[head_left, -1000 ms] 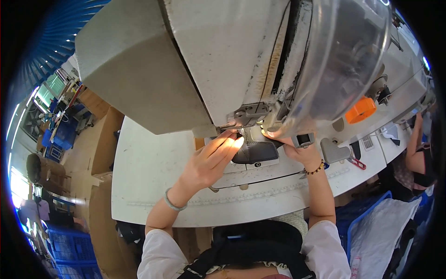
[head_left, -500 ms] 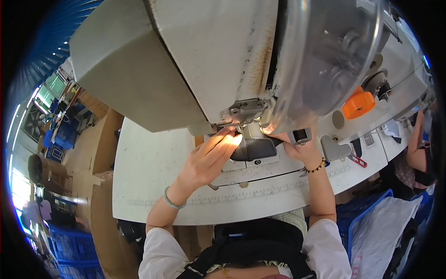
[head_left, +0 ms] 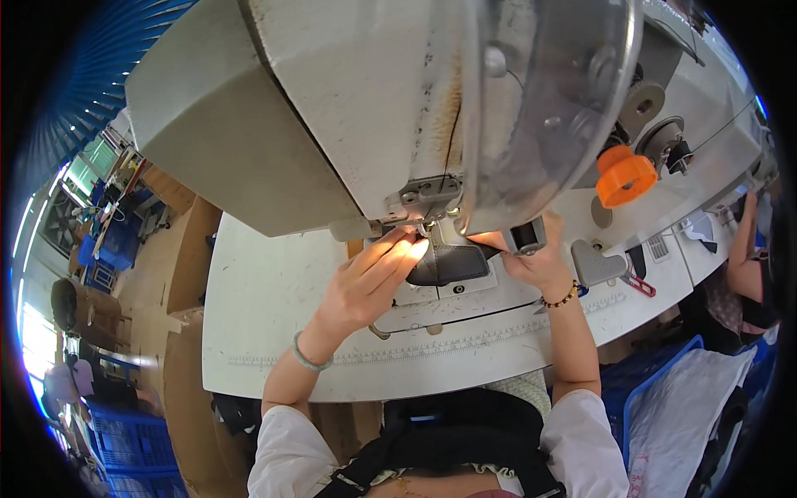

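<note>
A dark, padded-looking fabric piece [head_left: 455,264] with a stitched line lies on the sewing machine's [head_left: 365,100] bed, under the lit needle area [head_left: 427,231]. From the left, my left hand [head_left: 365,286] presses its closed fingers onto the piece's edge beside the needle. My right hand [head_left: 538,261] pinches the dark material at its right end. Part of that hand is covered by a grey machine part [head_left: 527,238], so some fingers are hidden. A bangle sits on my left wrist and a beaded bracelet on my right.
The white table [head_left: 274,307] has a printed ruler along its front. Right of my hand lie a grey pad-shaped part [head_left: 598,264] and a red-handled tool [head_left: 639,284]. An orange knob [head_left: 624,176] juts from the machine. Blue crates [head_left: 133,436] and another person's arm [head_left: 747,245] flank the table.
The clear guard and orange knob appear farther left in the view, with a dark thread now visible beside the guard. Both hands and the fabric piece have shifted only slightly left.
</note>
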{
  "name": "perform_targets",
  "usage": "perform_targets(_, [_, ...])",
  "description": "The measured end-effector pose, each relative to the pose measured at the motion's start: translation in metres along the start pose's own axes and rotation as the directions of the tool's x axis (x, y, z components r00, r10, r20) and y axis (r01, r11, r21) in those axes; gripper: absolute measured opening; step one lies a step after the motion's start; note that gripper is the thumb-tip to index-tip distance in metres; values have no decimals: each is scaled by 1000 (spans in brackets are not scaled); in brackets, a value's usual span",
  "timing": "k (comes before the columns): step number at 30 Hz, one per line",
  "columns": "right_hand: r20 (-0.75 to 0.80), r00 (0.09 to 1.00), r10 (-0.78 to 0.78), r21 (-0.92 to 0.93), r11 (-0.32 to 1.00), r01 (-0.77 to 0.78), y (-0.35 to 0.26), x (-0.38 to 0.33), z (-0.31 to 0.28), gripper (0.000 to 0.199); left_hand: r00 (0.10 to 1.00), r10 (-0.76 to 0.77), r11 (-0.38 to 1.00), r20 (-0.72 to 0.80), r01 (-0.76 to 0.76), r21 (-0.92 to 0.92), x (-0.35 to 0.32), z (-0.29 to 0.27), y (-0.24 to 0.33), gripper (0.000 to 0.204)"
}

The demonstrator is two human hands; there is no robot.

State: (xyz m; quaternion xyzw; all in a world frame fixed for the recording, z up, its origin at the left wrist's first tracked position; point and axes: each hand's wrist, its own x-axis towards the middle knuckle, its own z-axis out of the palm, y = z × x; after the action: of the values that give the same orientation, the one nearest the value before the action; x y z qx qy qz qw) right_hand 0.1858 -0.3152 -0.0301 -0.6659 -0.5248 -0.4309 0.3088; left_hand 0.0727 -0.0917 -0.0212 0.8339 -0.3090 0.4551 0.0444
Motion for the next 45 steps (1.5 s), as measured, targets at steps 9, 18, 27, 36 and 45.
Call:
perform_targets(9, [21,999,33,48,998,-34,1,-3,4,19,1000,-21,1000,5,21,1,-2,1,-1,32])
perform_targets(18, [0,1000,15,21,1000,-15,1,-2,4,18,994,-97,990,-58,91,-107,-6,11,4,41])
perform_targets(27, [-27,998,48,26,999,-48,-4,7,-1,27,996,-81,992,-41,77,-97,0,7,3,44])
perform_targets(36, [17,1000,1,-90,996,1,-7,2,7,27,994,-106,988,-31,102,-112,1,8,3,45])
perform_targets(45, [-104,994,22,122,992,-10,-4,-9,18,23,989,-134,989,-67,130,-72,-6,12,3,56])
